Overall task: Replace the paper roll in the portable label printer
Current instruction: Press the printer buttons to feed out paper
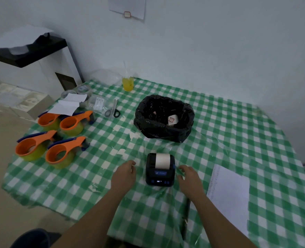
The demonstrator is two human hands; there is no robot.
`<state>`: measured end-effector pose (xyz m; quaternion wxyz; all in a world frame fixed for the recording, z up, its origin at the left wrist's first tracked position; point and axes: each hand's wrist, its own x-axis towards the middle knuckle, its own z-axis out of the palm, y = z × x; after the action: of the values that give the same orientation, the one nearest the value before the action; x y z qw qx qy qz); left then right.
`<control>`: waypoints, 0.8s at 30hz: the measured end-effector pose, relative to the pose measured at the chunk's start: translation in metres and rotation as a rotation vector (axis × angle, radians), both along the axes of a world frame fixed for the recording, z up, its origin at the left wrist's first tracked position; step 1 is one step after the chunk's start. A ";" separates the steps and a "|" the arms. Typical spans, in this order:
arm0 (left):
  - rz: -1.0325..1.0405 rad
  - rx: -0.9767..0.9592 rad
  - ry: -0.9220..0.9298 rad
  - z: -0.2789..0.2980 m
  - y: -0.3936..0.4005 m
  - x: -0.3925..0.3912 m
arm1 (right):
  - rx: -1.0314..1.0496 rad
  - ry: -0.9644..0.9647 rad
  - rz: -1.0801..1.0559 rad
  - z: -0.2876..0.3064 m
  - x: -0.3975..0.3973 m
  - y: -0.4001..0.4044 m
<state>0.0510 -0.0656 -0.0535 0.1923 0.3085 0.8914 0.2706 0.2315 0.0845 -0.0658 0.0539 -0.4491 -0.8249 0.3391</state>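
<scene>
Surface (237, 133) with green check cloth under clear film carries everything. Black-lined bin (164, 119) stands behind the printer, likely for the spent roll; path to it is free. Four orange tape dispensers (51, 140) sit well left, paper sheet (232, 194) right, scissors (114, 110) far back, none obstructing. Label printer (160, 170) sits near the front edge, white paper roll (162, 160) showing on top. Left hand (124, 174) and right hand (189, 176) flank it, each grip loosely open, holding nothing, probably about to steady it.
</scene>
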 end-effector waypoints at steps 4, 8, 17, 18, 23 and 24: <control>-0.034 -0.044 0.005 -0.002 -0.005 -0.004 | -0.009 -0.027 0.028 -0.001 0.001 0.000; -0.098 -0.070 -0.033 -0.004 -0.005 0.001 | -0.056 -0.020 0.049 0.001 0.001 -0.004; -0.151 -0.113 -0.257 -0.011 0.013 0.014 | -0.287 0.117 -0.100 0.008 -0.017 -0.007; -0.147 -0.109 -0.267 -0.011 0.015 0.014 | -0.291 0.123 -0.113 0.008 -0.018 -0.007; -0.142 -0.076 -0.300 -0.012 0.023 0.013 | -0.352 0.141 -0.177 0.002 -0.017 -0.007; -0.135 -0.067 -0.316 -0.013 0.024 0.013 | -0.363 0.147 -0.185 0.002 -0.017 -0.006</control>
<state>0.0638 -0.0414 -0.0663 0.3581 0.3147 0.8358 0.2724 0.2145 0.0780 -0.0637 0.0629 -0.4992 -0.6994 0.5076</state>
